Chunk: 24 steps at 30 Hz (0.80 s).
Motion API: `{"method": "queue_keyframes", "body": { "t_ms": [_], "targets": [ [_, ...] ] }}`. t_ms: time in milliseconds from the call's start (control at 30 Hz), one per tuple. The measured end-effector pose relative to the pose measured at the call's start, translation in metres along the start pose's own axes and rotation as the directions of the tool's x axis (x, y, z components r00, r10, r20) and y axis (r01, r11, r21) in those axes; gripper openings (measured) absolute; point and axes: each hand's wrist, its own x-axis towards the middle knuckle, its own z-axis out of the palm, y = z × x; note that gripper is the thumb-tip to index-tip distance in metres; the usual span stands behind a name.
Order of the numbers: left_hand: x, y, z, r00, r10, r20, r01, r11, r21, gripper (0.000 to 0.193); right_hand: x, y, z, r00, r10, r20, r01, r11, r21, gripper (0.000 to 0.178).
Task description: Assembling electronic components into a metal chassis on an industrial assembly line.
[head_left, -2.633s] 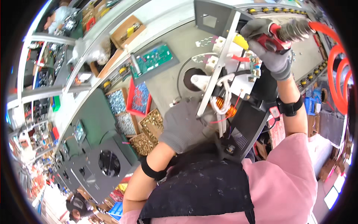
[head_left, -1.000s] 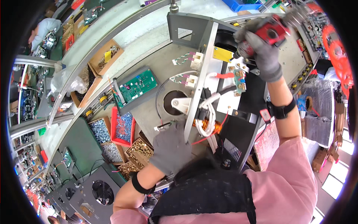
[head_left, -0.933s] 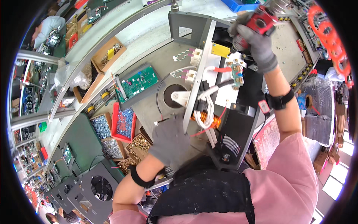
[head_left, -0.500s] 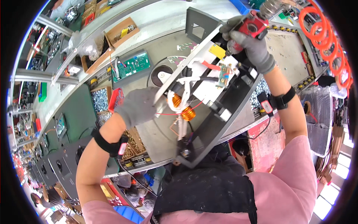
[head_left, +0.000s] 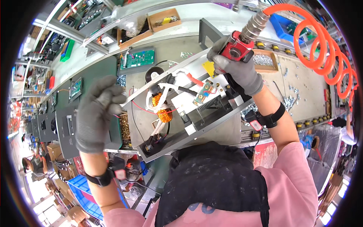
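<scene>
My right hand (head_left: 242,72), in a grey glove, grips a red air screwdriver (head_left: 235,47) over the far right part of a dark metal chassis (head_left: 185,142). The tool's tip is hidden by the hand. Slanted across the bench, the chassis holds copper-wound coils (head_left: 162,108), white cables, a small green terminal board (head_left: 204,93) and a white plate (head_left: 181,102). My left hand (head_left: 94,117), also gloved, hovers left of the chassis and apart from it. Its fingers are curled in, and whatever they might hold is hidden.
An orange coiled hose (head_left: 321,64) runs from the screwdriver to the right. A green circuit board (head_left: 140,58) lies behind the chassis. Cardboard boxes of small parts (head_left: 164,19) stand at the back. Loose screws (head_left: 289,102) lie on the right, and dark panels (head_left: 68,128) at left.
My left hand has let go of the chassis edge and moved left. The chassis now lies lower and flatter. My right hand has shifted slightly left and down with the screwdriver; the view has turned.
</scene>
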Motion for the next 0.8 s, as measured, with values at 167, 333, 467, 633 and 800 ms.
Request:
{"method": "queue_keyframes", "body": {
  "t_ms": [167,333,467,633,800],
  "targets": [
    [-0.002,-0.040,0.067,0.976,-0.015,0.219,0.066,0.972,-0.225,0.040,-0.007,-0.020,0.015,0.999,-0.023,-0.031,0.026,0.996,0.084,0.030],
    [0.051,-0.059,0.105,0.913,-0.286,0.290,0.376,0.866,-0.329,0.041,-0.017,-0.070,0.034,0.895,-0.436,-0.093,0.444,0.890,0.099,0.039],
    [0.074,-0.066,0.133,0.857,-0.399,0.326,0.508,0.762,-0.403,0.037,-0.015,-0.071,0.028,0.817,-0.576,0.014,0.566,0.808,0.166,0.038],
    [0.080,-0.072,0.146,0.837,-0.375,0.399,0.525,0.756,-0.392,0.035,-0.023,-0.061,0.025,0.838,-0.537,-0.096,0.545,0.834,0.084,0.038],
    [0.080,-0.078,0.152,0.835,-0.361,0.415,0.531,0.728,-0.434,0.033,-0.021,-0.059,0.026,0.862,-0.496,-0.106,0.501,0.865,0.024,0.039]
  ]
}}
